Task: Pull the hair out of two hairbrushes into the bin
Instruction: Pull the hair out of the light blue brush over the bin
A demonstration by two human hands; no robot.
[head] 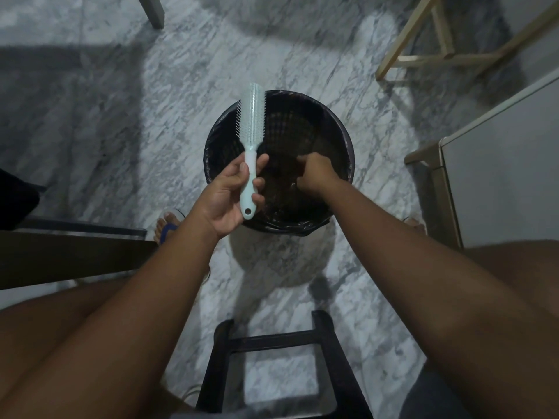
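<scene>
My left hand (230, 192) grips the handle of a pale mint hairbrush (252, 137), held upright over the left rim of the bin, bristles facing left. No hair shows in its bristles. The bin (217, 140) is a round black basket lined with a dark bag, standing on the marble floor between my feet. My right hand (317, 173) hangs over the bin's mouth with the fingers curled downward and pinched together; whether it holds hair is too dark to tell. Only one hairbrush is in view.
A black plastic stool (272, 343) stands under me in front of the bin. A dark table edge (75, 252) juts in from the left. A white cabinet (499, 164) is at the right, wooden furniture legs (423, 55) at the back right.
</scene>
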